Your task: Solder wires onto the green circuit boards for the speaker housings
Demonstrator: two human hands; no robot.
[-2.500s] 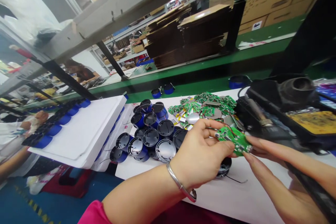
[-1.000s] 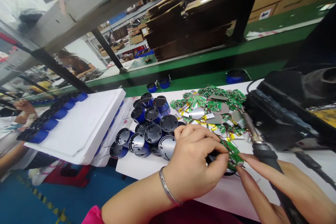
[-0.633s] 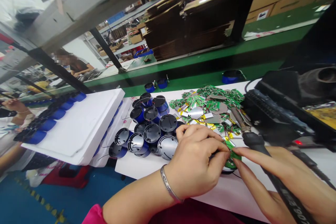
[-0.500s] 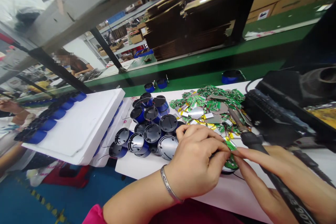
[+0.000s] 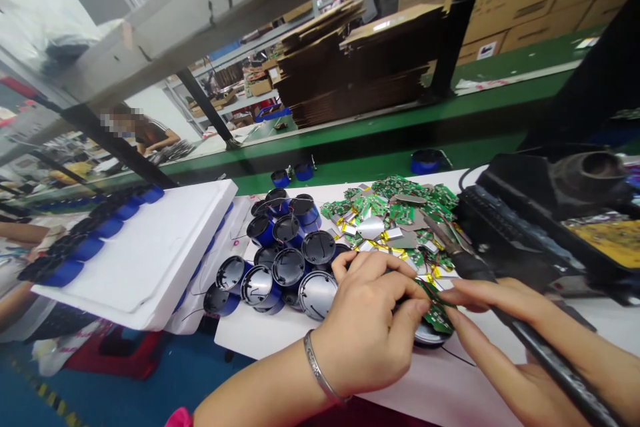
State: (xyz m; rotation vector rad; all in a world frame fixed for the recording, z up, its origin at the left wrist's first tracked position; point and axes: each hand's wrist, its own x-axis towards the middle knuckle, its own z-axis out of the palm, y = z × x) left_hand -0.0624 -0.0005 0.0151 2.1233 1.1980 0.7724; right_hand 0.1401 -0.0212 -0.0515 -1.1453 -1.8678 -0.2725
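Item: green circuit board [image 5: 436, 312], pinched by my left hand [image 5: 367, 327] over a round black housing [image 5: 427, 335], at 5 o'clock on the white table [image 5: 450, 387]. My right hand [image 5: 530, 353] grips a soldering iron [image 5: 480, 273]; tip apparently near the board. Blue cups [image 5: 280, 260] at 9 o'clock.
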